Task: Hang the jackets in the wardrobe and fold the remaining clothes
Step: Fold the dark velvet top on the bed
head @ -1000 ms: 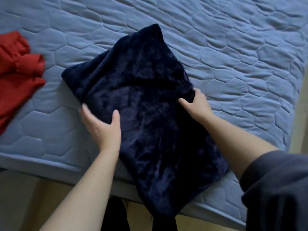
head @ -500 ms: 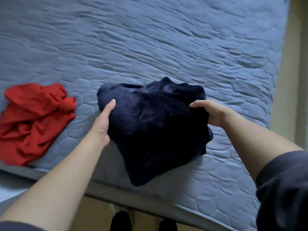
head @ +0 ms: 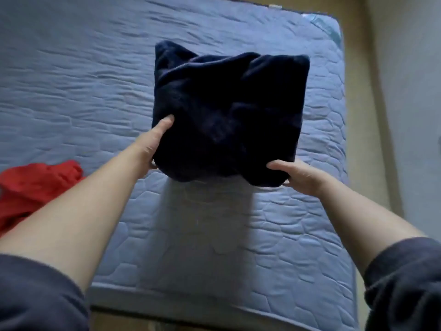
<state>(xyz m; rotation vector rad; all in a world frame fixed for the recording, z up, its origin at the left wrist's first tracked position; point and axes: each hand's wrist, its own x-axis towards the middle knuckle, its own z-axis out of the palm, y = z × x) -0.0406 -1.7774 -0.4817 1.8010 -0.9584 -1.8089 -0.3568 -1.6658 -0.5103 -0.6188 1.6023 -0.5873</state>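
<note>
A folded dark navy fleece garment (head: pixel 226 115) is held up over the blue quilted mattress (head: pixel 214 247), casting a shadow below it. My left hand (head: pixel 155 144) grips its left edge, thumb on top and fingers hidden underneath. My right hand (head: pixel 296 174) grips its lower right corner, fingers tucked under the cloth. A crumpled red garment (head: pixel 31 189) lies on the mattress at the left, partly behind my left forearm.
The mattress's near edge (head: pixel 191 304) runs along the bottom and its right edge (head: pixel 346 139) borders a tan floor strip (head: pixel 365 115). A pale wall (head: pixel 410 103) stands at the far right.
Both hands folded the navy garment, lifted it off the near edge and carried it forward over the bed. The red garment now sits lower left in view.
</note>
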